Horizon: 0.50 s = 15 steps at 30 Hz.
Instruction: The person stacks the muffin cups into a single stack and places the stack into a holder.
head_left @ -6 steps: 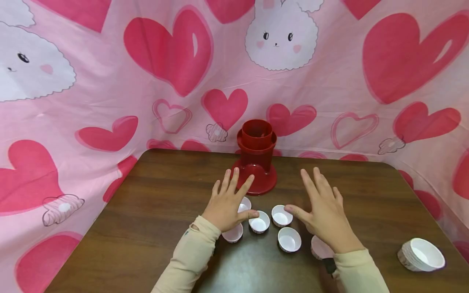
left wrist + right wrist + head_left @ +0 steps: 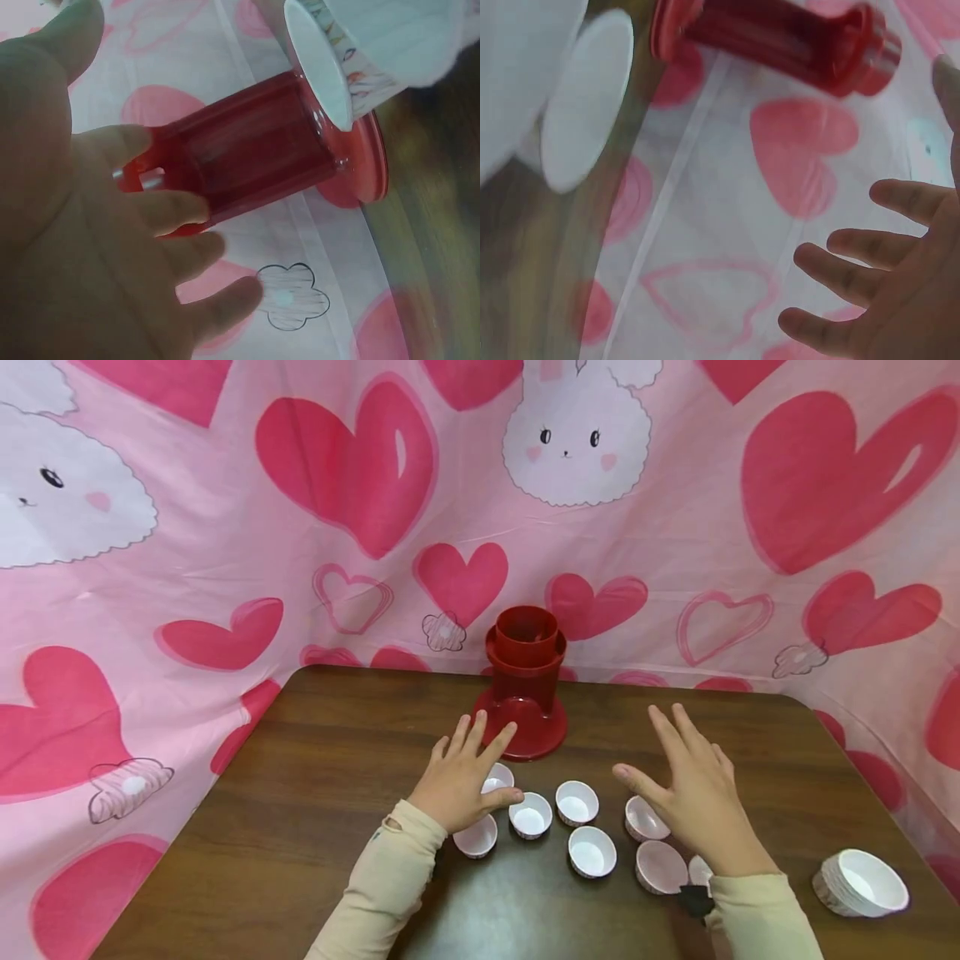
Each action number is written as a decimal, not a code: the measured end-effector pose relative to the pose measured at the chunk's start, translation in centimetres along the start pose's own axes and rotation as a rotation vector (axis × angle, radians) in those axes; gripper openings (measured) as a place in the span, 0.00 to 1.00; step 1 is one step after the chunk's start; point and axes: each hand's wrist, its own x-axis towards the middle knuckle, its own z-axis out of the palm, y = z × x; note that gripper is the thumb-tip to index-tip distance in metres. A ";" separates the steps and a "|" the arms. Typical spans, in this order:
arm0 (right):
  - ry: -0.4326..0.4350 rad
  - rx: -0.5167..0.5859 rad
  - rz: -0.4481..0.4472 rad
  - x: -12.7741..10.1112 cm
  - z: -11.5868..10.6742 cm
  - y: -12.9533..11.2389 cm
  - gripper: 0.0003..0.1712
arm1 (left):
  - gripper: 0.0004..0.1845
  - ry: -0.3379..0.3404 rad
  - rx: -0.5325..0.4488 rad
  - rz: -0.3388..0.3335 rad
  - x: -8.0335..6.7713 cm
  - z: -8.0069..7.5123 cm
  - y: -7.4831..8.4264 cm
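My left hand (image 2: 459,783) hovers with spread fingers over the left cups, partly covering a white paper baking cup (image 2: 498,776) and a shaded cup (image 2: 477,838). Beside its thumb stands another cup (image 2: 531,817). Between the hands sit two more white cups, a far cup (image 2: 577,803) and a near cup (image 2: 592,852). Fingers apart and holding nothing, my right hand (image 2: 696,802) is above the right-hand cups, among them a pinkish cup (image 2: 661,868) and one behind it (image 2: 645,821). My right wrist partly hides a further cup (image 2: 700,870).
A red cylindrical stand (image 2: 525,693) with a round base and open top is at the back of the brown wooden table (image 2: 352,760). A stack of nested baking cups (image 2: 861,883) stands at the right. Pink heart-patterned cloth (image 2: 645,543) hangs behind.
My right hand has moved to the right, uncovering more of the right-hand cups. The left hand has shifted slightly left. The visible cups stay in place.
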 end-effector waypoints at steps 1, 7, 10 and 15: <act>0.004 0.006 0.014 -0.1 -0.4 0.4 0.52 | 0.48 -0.013 -0.009 -0.009 0.0 0.0 0.0; 0.032 0.014 0.092 -0.8 -3.4 3.7 0.45 | 0.46 -0.080 -0.064 -0.066 0.1 0.1 -0.3; -0.015 -0.040 0.160 -1.7 -5.4 6.4 0.45 | 0.45 -0.118 -0.096 -0.097 -0.1 0.0 -0.2; -0.106 -0.186 0.284 -4.0 -8.5 11.7 0.50 | 0.40 -0.153 -0.087 -0.113 -0.9 -0.5 0.2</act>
